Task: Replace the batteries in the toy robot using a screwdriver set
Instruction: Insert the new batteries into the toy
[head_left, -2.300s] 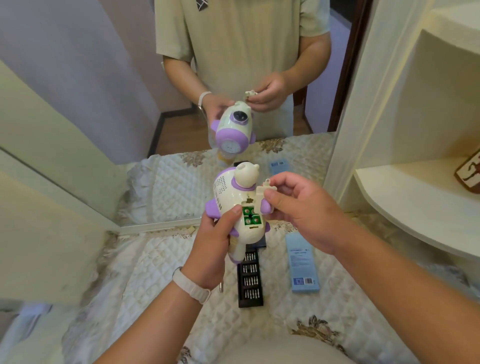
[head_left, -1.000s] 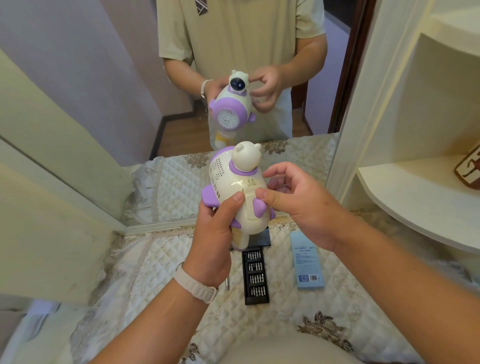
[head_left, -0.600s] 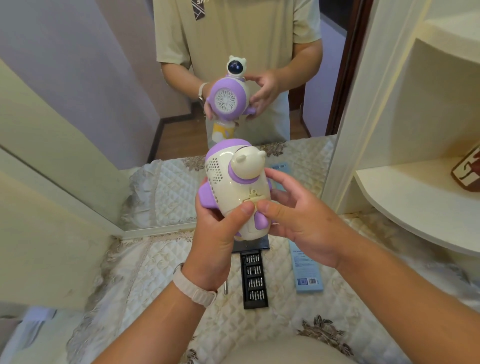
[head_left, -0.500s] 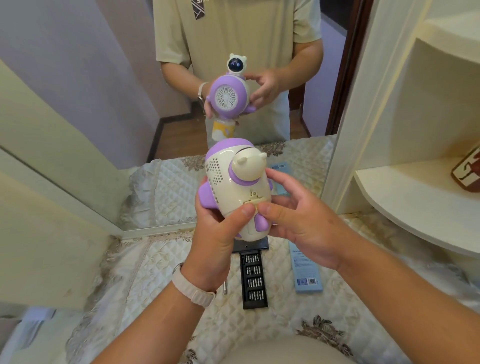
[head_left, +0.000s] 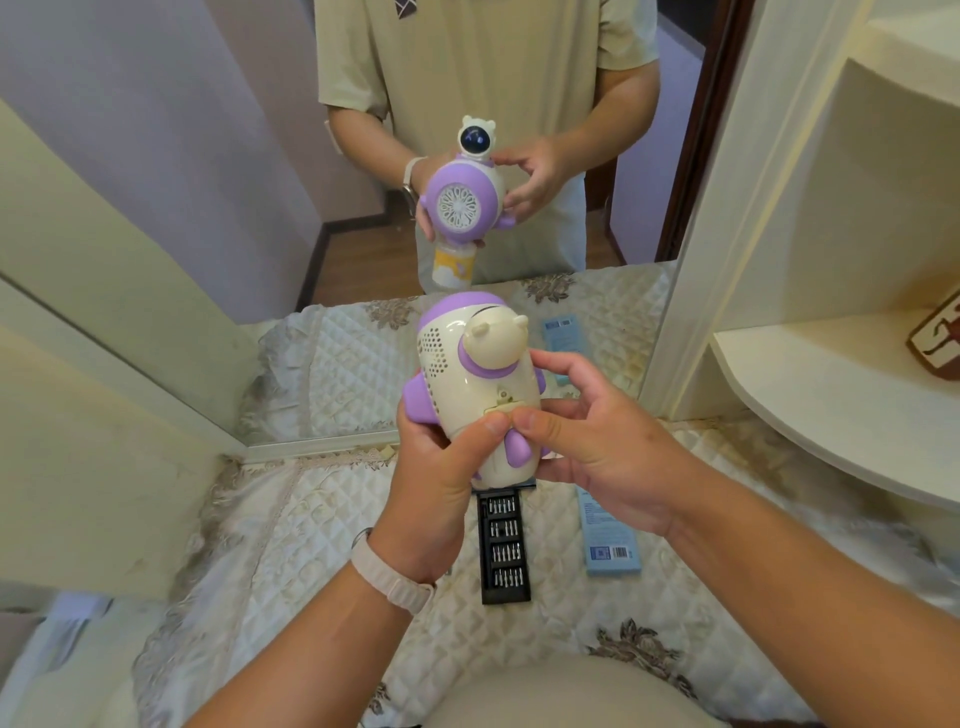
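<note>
Compared with the earliest picture, the green batteries are no longer seen. The small cover (head_left: 503, 409), then pinched in the right hand (head_left: 597, 452), is now seated on the back of the toy robot (head_left: 467, 384). The toy has also been raised and tipped since a second ago, while little has changed over the last half second.

The toy is held in the air above the black screwdriver set (head_left: 505, 548), which lies on the quilted cloth (head_left: 311, 519) just beside a blue box (head_left: 609, 540). Its long axis is kept nearly upright, with the head up and leaning away towards the mirror (head_left: 208, 156) and the base pointing down at the set. Its back is turned to the wearer and its face to the mirror.

The body is gripped round its left side by the left hand (head_left: 441, 483) and round its right side by the curled right fingers. Both thumb tips are pressed on the cover.
</note>
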